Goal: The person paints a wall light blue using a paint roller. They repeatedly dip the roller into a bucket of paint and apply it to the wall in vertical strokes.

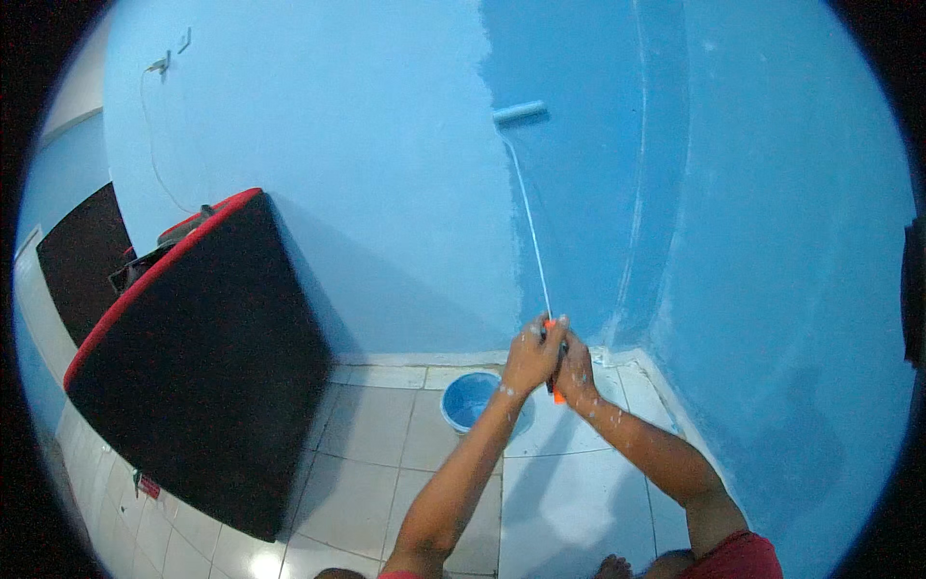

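Both my left hand (529,360) and my right hand (576,368) are wrapped around the orange and black handle (558,396) of a paint roller. Its thin metal rod (532,228) runs up from my fists to the roller sleeve (520,114). That pale sleeve lies against the wall, at the border between the light blue paint (362,145) on the left and the darker blue strip (579,181) on the right. Light paint spots mark both wrists and hands. Below and left of my hands, a blue bucket (470,402) stands on the floor, partly covered by my left arm.
A large black panel with red edging (210,376) stands left, with items on its far side. A cord runs from a wall outlet (160,65) down behind it. White floor tiles (362,427) meet the wall at a pale skirting. Another blue wall (781,253) adjoins at right.
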`<state>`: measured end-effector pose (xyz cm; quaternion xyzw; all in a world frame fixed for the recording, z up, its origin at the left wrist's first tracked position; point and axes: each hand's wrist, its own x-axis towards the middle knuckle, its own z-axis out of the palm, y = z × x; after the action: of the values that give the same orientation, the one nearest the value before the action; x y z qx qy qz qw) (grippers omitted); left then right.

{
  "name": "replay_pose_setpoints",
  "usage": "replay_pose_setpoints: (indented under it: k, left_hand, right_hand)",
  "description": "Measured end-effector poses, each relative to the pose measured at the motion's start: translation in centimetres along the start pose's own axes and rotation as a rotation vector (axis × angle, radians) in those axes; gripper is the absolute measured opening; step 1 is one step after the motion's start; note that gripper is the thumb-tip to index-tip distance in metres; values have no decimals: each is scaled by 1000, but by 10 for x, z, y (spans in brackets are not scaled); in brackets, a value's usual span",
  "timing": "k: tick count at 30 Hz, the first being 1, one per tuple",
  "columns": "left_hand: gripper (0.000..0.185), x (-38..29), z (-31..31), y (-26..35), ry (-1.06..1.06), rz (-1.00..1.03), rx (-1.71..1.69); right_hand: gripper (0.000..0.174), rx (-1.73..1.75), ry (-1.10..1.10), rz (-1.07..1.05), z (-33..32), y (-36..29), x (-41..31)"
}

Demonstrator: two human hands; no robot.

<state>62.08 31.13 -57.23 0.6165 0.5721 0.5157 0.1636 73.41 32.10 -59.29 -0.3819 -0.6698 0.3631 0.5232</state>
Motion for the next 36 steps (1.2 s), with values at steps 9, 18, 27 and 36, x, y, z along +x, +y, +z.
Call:
replay_pose_setpoints:
  k: [9,18,27,36]
  left_hand:
    - [68,60,-114,78,168,182,-64]
    - [57,49,-190,75,152,101,-97]
    - [58,25,-260,-161,368,-382,242]
    - [58,-108,-290,-308,294,-1042,160]
  right_hand:
    - [42,170,47,-145,33,-101,136]
    - [43,105,59,-126,6,-152,75]
    - [42,-681,43,-293,-139,-83,45]
    - [46,-1193,-227,-289,-232,-134,5]
